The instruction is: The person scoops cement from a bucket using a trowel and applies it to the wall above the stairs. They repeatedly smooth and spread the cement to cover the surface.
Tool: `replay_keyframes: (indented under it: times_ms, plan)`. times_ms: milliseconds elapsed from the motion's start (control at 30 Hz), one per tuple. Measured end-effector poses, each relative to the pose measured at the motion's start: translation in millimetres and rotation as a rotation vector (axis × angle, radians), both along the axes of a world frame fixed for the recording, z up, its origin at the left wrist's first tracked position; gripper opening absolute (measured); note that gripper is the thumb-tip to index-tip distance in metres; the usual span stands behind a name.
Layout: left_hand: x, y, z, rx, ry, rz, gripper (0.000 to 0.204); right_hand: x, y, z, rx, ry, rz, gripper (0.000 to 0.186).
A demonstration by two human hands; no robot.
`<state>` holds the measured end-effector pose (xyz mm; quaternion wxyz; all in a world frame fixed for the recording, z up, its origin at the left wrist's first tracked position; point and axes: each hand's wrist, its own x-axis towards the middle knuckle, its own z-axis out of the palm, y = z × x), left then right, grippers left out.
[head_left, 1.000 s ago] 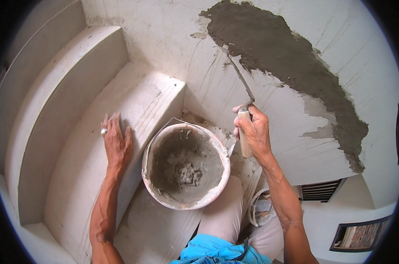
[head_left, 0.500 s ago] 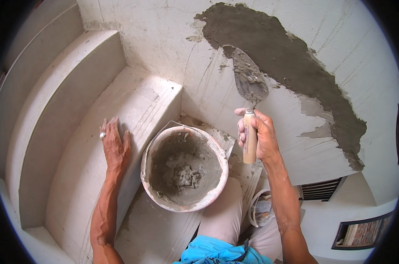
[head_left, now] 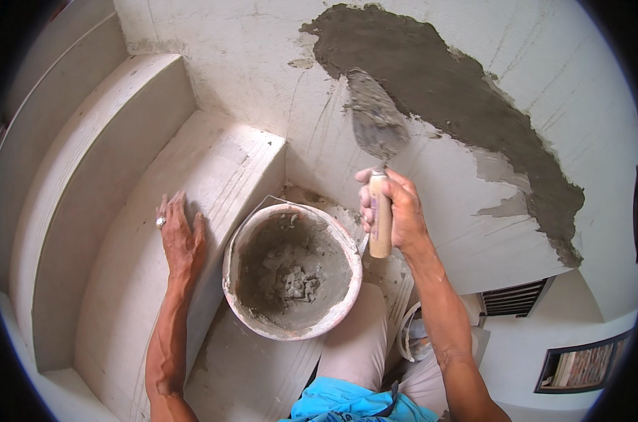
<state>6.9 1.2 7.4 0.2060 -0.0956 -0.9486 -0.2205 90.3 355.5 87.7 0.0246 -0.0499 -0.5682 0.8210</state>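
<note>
My right hand [head_left: 396, 211] is closed round the wooden handle of a trowel [head_left: 375, 116]. Wet grey mortar coats the blade, whose tip points up and lies over the lower edge of a dark mortar patch [head_left: 431, 77] on the white wall. Whether the blade touches the wall I cannot tell. My left hand [head_left: 181, 239], with a ring on one finger, rests flat on a pale stair step [head_left: 220, 162], fingers stretched out and holding nothing. Between my hands stands a bucket [head_left: 238, 309] with a mortar-smeared rim and a lump of mortar at its bottom.
Curved steps [head_left: 93, 141] rise at the left. A second, smaller bucket [head_left: 408, 334] is partly hidden behind my right forearm. At the lower right are a dark slatted vent [head_left: 514, 301] and a framed recess [head_left: 579, 367] in the white wall.
My right hand has moved left with the trowel, drawing the blade left along the patch's lower edge. My left hand stays on the step.
</note>
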Motion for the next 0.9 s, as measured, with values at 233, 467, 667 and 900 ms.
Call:
replay_keyframes:
  times_ms: [233, 467, 667, 900]
  plan:
    - [-1, 0, -3, -0.011, 0.023, -0.011, 0.050, 43, 25, -26, -0.079, 0.081, -0.052, 0.035]
    - [0, 1, 0, -0.005, 0.016, -0.002, 0.051, 18, 4, -4, 0.324, -0.032, -0.016, 0.026]
    - [1, 1, 2, -0.011, -0.018, 0.008, 0.051, 6, 11, -7, 0.420, -0.081, -0.132, 0.026]
    - [-1, -1, -2, -0.035, 0.001, -0.003, 0.050, 36, 26, -31, 0.400, 0.038, -0.251, 0.035]
